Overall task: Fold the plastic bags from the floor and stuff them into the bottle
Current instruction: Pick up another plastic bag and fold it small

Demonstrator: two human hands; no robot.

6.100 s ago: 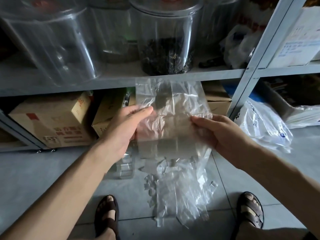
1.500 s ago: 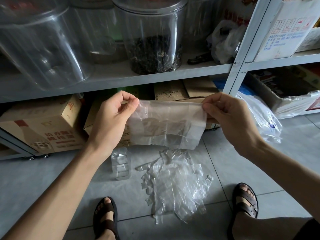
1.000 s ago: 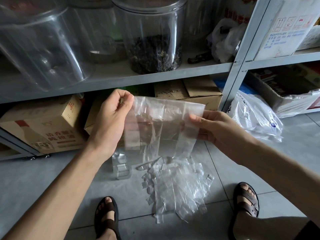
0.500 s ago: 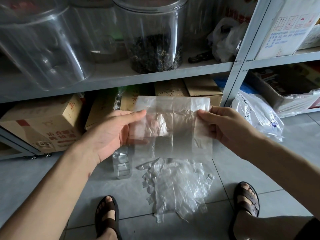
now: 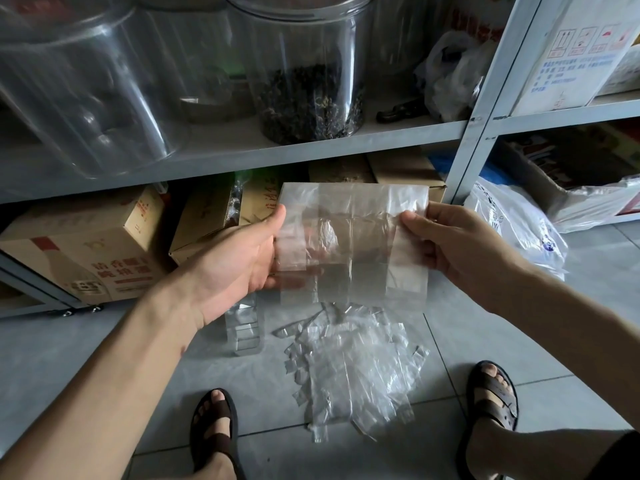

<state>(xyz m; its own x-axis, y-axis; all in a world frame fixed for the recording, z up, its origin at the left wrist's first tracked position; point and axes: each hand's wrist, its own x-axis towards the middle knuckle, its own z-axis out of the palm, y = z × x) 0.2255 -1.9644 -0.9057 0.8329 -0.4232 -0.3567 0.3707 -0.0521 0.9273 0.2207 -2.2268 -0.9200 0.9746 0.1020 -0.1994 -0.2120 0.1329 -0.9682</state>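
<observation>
Above the grey tiled floor (image 5: 519,341) we hold one plastic bag (image 5: 353,244) spread flat in the air. Our left hand (image 5: 239,261) takes its left edge, thumb over the front and fingers showing through the film from behind. Our right hand (image 5: 460,244) pinches the right edge, thumb in front and fingers curled behind. The hands stand apart by the bag's width, so the sheet hangs fairly taut between them. It shows upright creases and a cloudier band along each side, which we read as film doubled over (it is too clear for us to count layers). Below, the heap of bags (image 5: 353,368) lies loose on the tiles. The clear bottle (image 5: 244,330) stands just beside it on the left, its mouth hidden behind our left hand.

We judge the step in hand to be folding this bag narrower. To do it well, we should hold the tension, carry one edge across along a crease that is there, and smooth the air out with a thumb. Thin film springs open, so the fold needs a firm pinch. The strip should end up slim enough for the bottle's neck.
</observation>
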